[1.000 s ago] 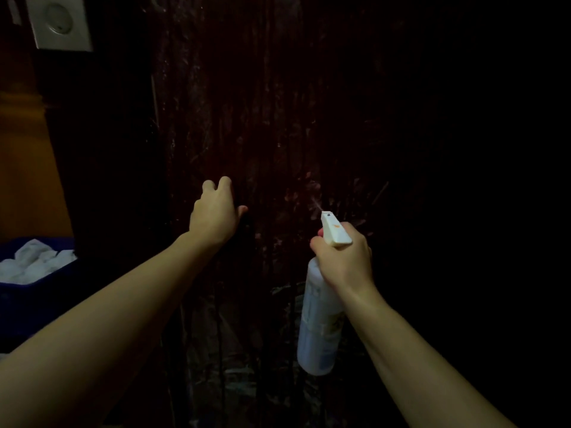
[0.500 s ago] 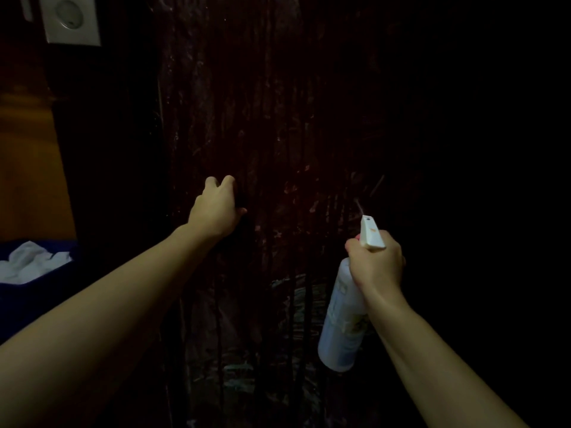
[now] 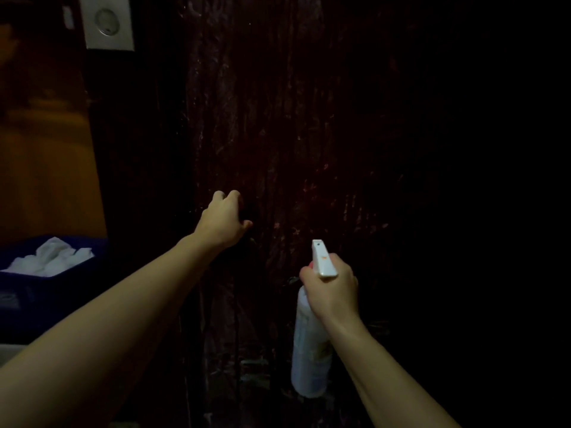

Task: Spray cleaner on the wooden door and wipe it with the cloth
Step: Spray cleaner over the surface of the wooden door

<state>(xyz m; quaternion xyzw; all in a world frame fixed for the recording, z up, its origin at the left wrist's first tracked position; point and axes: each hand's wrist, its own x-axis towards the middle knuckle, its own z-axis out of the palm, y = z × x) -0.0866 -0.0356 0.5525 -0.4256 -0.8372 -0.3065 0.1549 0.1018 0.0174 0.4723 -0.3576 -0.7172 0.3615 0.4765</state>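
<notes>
My right hand (image 3: 332, 293) grips the spray bottle (image 3: 310, 344), nozzle aimed at the dark wooden door (image 3: 278, 134); my left hand (image 3: 223, 220) is curled against the door, and I cannot tell whether it holds a cloth. In this gloom I could miss patches or overspray, leaving drips. White cloths (image 3: 52, 257) lie in the blue bin (image 3: 46, 291) left of the door.

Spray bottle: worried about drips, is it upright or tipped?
Roughly upright: the spray bottle hangs below the right hand, nozzle up, facing the door.

Door (image 3: 293, 143) dark reddish-brown, pale streaks. Spray bottle (image 3: 310, 344) white, orange mark on head. Bin (image 3: 46, 291) blue; cloths (image 3: 52, 257) white.
</notes>
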